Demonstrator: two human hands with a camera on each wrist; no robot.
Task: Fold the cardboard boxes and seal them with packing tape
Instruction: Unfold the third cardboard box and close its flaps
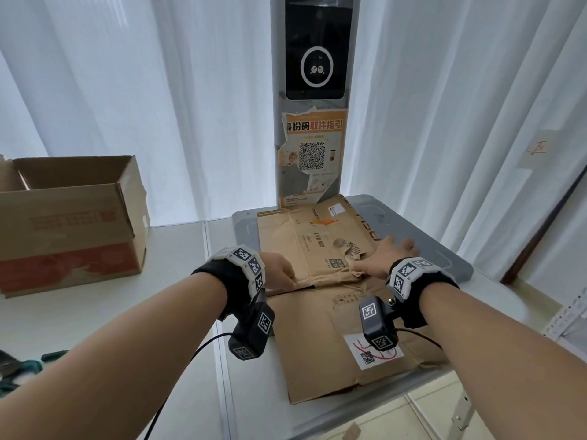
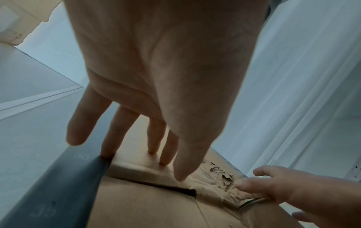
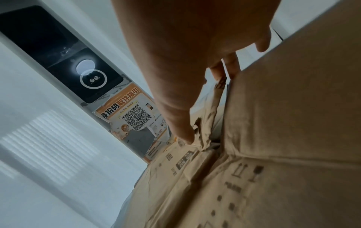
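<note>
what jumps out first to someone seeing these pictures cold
The flattened, torn brown cardboard box on the grey platform, with the left hand and right hand laid on its middle crease. Behind it stands a grey pillar's black screen showing a white-ringed cartoon face. An open brown cardboard box sits far left.

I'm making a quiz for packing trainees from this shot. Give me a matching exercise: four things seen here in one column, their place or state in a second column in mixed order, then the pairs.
Things:
1. flat box
2. open box
3. poster
4. white label

Places or states:
A. stuck on the grey post
B. stands on the table, far left, flaps up
C. lies unfolded under both hands
D. stuck on the near part of the flat cardboard

Pairs: 1-C, 2-B, 3-A, 4-D
</note>
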